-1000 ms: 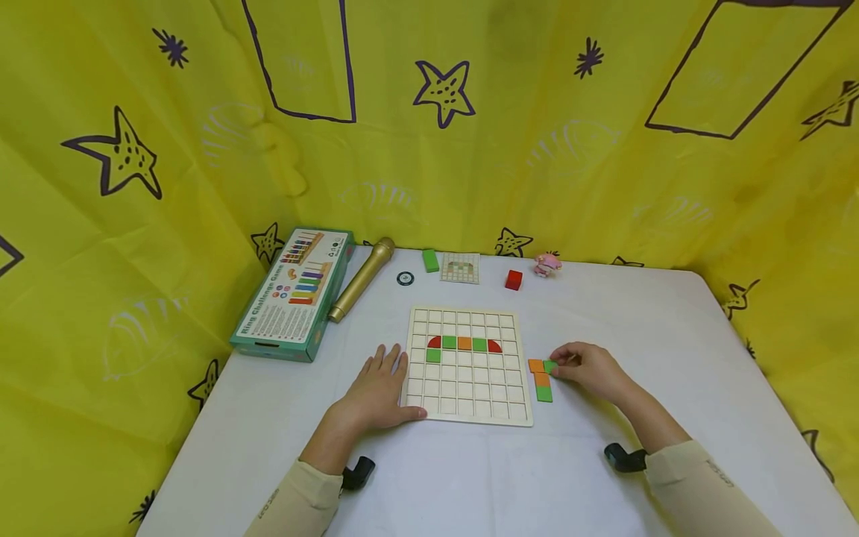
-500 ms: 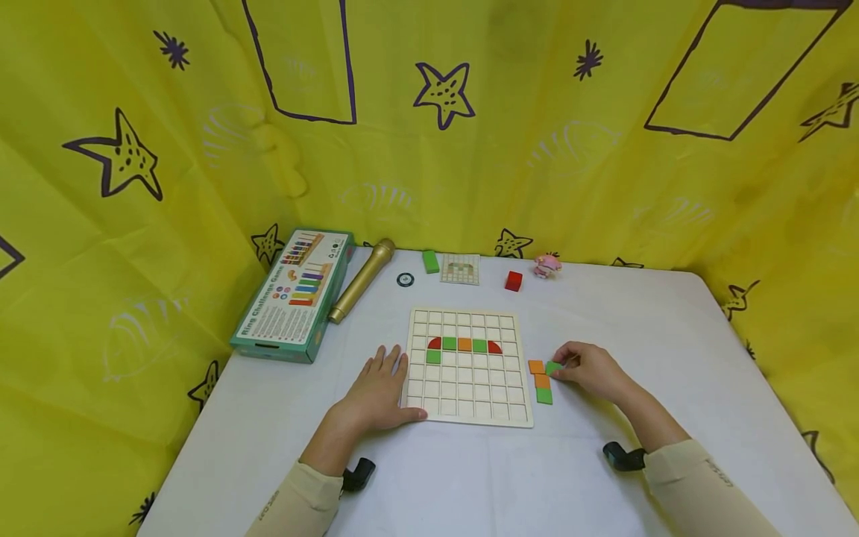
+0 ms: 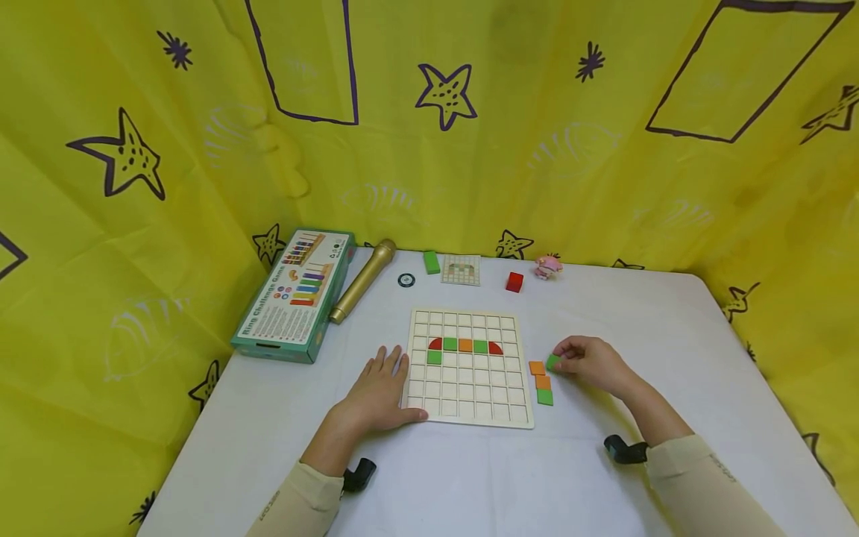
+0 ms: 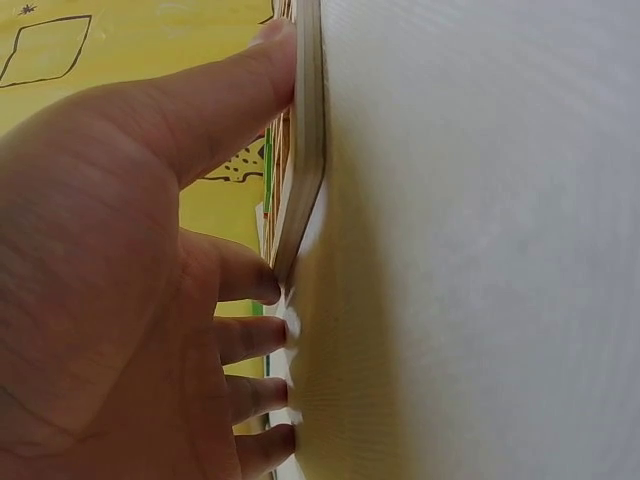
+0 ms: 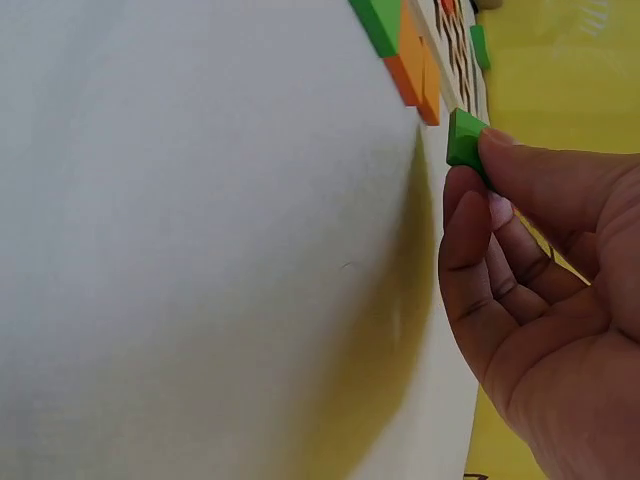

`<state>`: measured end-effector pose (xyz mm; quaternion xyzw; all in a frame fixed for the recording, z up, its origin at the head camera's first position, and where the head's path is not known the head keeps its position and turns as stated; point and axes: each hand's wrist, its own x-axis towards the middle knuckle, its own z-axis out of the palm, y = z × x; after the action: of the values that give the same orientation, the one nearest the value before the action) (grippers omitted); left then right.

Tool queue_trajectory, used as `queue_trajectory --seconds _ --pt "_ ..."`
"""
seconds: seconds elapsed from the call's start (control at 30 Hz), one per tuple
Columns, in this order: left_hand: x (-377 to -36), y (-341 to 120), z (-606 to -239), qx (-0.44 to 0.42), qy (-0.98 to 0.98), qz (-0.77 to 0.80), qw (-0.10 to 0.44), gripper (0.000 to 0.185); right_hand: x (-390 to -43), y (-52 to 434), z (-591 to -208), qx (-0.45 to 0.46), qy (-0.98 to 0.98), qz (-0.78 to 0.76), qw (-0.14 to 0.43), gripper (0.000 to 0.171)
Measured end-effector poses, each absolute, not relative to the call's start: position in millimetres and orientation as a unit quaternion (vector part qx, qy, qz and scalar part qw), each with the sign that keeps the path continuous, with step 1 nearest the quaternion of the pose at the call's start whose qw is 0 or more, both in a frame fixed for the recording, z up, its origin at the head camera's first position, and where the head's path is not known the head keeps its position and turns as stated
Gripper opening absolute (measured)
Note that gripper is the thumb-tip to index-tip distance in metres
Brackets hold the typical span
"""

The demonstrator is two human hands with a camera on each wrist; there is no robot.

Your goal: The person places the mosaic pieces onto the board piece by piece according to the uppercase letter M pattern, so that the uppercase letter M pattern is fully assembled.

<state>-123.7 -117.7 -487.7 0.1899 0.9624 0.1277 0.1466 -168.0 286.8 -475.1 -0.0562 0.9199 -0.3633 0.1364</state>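
A wooden grid board lies mid-table, holding a row of red, green and orange tiles and one green tile below them. My left hand rests flat on the table with straight fingers, its thumb against the board's left edge. My right hand pinches a small green tile, lifted just off the table right of the board. Beside it lie two orange tiles and a green tile.
A green game box and a gold microphone lie at the back left. Along the back edge are a black token, a green block, a pattern card, a red cube and a pink toy. Yellow cloth surrounds the table.
My right hand has lifted the green tile from beside the orange ones and drawn it slightly up and back. The left hand and board stay put.
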Motion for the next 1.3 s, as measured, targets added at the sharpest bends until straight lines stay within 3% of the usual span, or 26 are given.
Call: queue_trajectory --seconds 1.3 --pt "-122.6 -118.8 -487.7 0.191 0.962 0.130 0.142 0.109 -189.8 214.0 -466.1 -0.099 0.896 -0.401 0.163 0.014"
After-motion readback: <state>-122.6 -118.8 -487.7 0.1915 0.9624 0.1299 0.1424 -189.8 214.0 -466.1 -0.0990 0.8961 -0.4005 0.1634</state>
